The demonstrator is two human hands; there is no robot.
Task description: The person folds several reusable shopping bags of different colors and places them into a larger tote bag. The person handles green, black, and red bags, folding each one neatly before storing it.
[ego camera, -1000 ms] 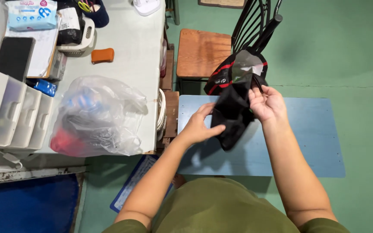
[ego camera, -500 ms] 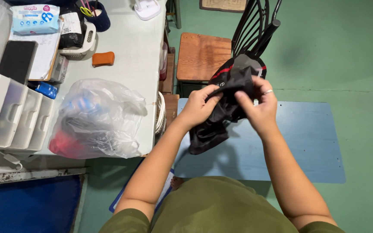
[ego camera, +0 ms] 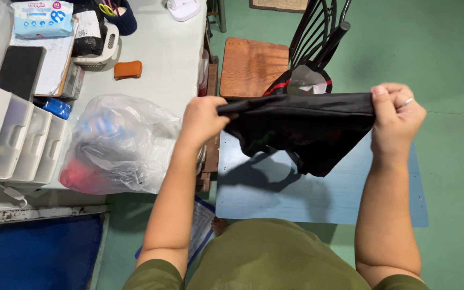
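Green floor and a blue board are lying below a person stretching a black garment mid-frame.
Bunched a moment ago, it is now being pulled wide: left hand and right hand are each gripping an end.

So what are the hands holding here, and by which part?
A black garment, stretched between both hands: left hand grips one end of its top edge, right hand the other.

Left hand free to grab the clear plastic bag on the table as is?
Probably not as is: the left hand is shut on the black garment, stretched to the right hand. The clear plastic bag lies close beside it, nothing between.
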